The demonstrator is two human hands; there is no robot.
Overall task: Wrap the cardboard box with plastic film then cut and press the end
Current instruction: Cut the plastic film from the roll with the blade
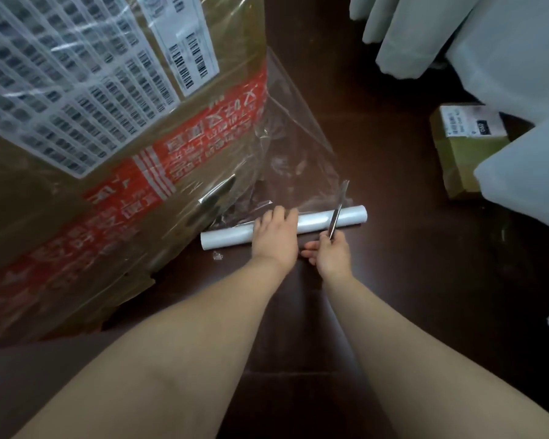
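The big cardboard box [76, 153] sits at ten o'clock. The left hand [274, 236] presses flat on the film roll [314, 223]. The right hand [332, 253] grips a blade [338, 210]. The stretched film [298, 160] could tear crooked if the roll slips.

Left arm: bare, reaches forward and down from lower left, nearly straight, forearm angled toward centre.
Left hand [274, 236]: palm down, back of hand up, laid flat on the film roll [317, 220]. Fingers [286, 213] curl over its far side, pressing it down.
Left wrist: slightly bent, hand tipped forward.
Right arm: bare, reaches forward from lower right, roughly parallel to left, forearms well apart near the body, hands close together at the far end.
Right hand [332, 251]: closed in a fist around the handle of the knife [338, 210], blade pointing away and up past the knuckles.
Right fingers [309, 250]: tips stick out leftward under the fist, just beside the left hand's wrist.
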